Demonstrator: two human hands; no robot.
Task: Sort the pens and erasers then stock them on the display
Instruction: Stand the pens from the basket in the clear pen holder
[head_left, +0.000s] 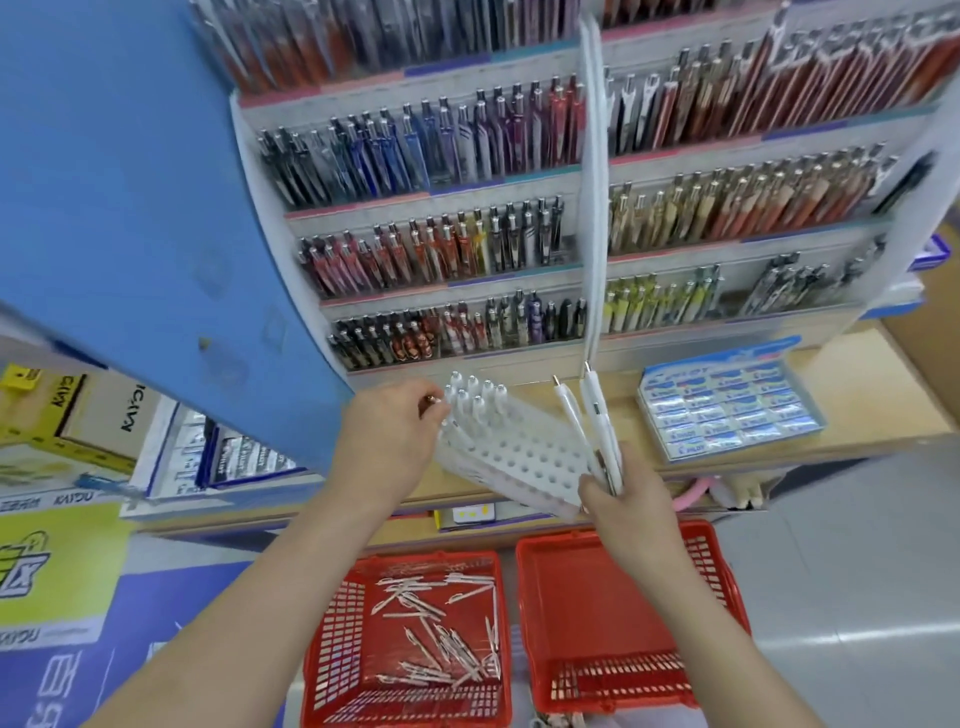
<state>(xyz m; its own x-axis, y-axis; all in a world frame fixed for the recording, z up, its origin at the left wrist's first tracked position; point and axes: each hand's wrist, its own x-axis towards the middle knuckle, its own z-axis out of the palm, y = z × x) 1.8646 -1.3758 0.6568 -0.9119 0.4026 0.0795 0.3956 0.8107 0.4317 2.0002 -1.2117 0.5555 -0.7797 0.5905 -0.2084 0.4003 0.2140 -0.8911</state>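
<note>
A white pen holder tray (524, 452) full of round holes lies tilted on the wooden counter, with several white pens (478, 397) standing in its far-left corner. My left hand (389, 441) pinches one of those pens at the tray's left edge. My right hand (631, 499) grips a small bunch of white pens (597, 421) that point up and away, beside the tray's right end. More loose white pens (441, 634) lie in the left red basket (332, 649) below.
The right red basket (613, 613) has nothing visible in it. A box of erasers (727, 410) sits on the counter (857, 415) to the right. Tiered racks of pens (467, 249) rise behind. A blue panel (130, 208) stands at left, with boxes below it.
</note>
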